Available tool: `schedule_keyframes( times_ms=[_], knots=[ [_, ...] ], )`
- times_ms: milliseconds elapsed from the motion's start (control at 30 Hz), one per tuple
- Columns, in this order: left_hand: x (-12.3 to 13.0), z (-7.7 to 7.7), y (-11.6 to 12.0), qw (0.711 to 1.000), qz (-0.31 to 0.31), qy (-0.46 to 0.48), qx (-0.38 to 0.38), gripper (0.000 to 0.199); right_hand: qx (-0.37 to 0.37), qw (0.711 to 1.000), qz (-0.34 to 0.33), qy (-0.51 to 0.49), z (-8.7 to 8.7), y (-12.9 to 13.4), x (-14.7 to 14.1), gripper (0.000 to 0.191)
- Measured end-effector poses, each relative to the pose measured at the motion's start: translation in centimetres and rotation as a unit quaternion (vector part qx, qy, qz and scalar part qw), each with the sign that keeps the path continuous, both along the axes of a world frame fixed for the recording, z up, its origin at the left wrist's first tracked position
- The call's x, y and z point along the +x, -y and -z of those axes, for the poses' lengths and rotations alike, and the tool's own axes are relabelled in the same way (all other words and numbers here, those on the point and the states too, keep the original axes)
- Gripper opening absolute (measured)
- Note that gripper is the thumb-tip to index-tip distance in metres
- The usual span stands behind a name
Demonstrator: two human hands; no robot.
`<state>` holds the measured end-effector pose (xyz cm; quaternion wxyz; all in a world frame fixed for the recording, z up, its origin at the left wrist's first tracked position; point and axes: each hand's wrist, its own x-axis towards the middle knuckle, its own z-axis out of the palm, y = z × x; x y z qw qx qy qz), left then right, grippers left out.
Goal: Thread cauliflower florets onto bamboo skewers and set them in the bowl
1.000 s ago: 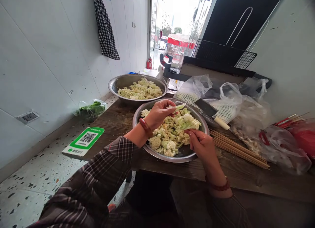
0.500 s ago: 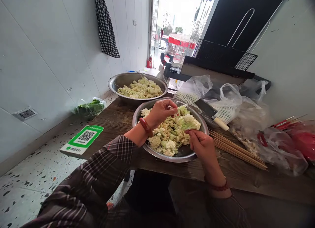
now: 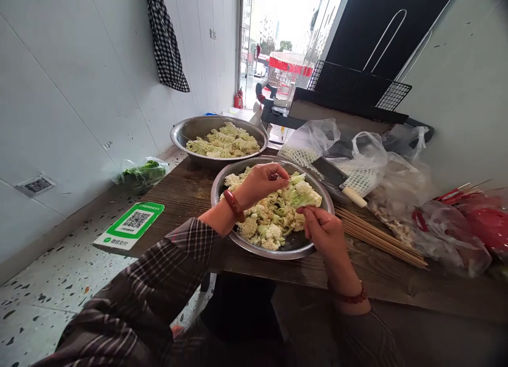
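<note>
Both hands meet above the nearer metal bowl [image 3: 278,255], which is filled with cauliflower florets [image 3: 272,235]. My right hand [image 3: 325,229] pinches the lower edge of a pale cauliflower piece [image 3: 305,193], holding it over the bowl's right side. My left hand [image 3: 264,184] has its thumb and fingers closed at that piece's upper left end, by a light green stem. Whether a skewer runs through the piece I cannot make out. A bundle of bamboo skewers [image 3: 381,239] lies to the right of the bowl, close to my right forearm.
A second metal bowl [image 3: 178,137] of cauliflower stands behind. On the right are a cleaver [image 3: 333,174], plastic bags [image 3: 369,166] and red-ended sticks [image 3: 456,192]. A QR code card [image 3: 130,224] lies at the wooden table's left edge. Bagged greens [image 3: 145,171] sit by the wall.
My left hand has moved slightly right and down, bringing the pale stem in its fingers against the cauliflower piece in my right hand. The right hand stays almost still. The view has shifted slightly.
</note>
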<state>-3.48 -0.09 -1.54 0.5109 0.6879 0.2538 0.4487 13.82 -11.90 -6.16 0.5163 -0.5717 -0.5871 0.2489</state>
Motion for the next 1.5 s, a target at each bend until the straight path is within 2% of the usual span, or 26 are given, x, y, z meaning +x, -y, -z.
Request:
schedule_keyframes(
  times_ms=[167,267,400,533,733,1200,1367,1500],
  knots=[
    [0.0,-0.2,0.2,0.995,0.03,0.074,-0.068,0.03,-0.003,1.0,-0.011,-0.022,0.2,0.0,0.2,0.039],
    [0.1,0.0,0.1,0.994,0.047,0.048,-0.089,0.039,-0.005,1.0,-0.017,-0.021,0.2,0.1,0.1,0.039],
    [0.2,0.3,0.0,0.997,0.048,0.006,-0.068,0.034,-0.005,1.0,-0.018,0.005,-0.1,0.0,0.0,0.037],
    [0.2,0.4,-0.1,0.998,0.024,0.007,-0.061,0.028,-0.006,1.0,-0.023,0.016,-0.2,-0.1,-0.2,0.037],
    [0.2,-0.1,0.2,0.997,-0.011,0.026,-0.072,0.028,-0.003,0.999,-0.012,0.043,-0.1,0.0,-0.4,0.036],
    [0.4,0.9,-0.3,0.997,0.054,0.011,-0.045,0.028,0.026,0.997,0.029,0.059,0.2,0.1,-0.3,0.032],
    [0.4,0.6,-0.2,0.997,0.031,0.026,-0.058,0.029,0.018,0.998,0.009,0.054,0.0,-0.1,-0.2,0.035],
    [0.2,0.6,-0.7,0.992,-0.035,0.057,-0.109,0.035,0.022,0.999,0.025,0.025,-0.2,-0.2,-0.2,0.036]
  ],
)
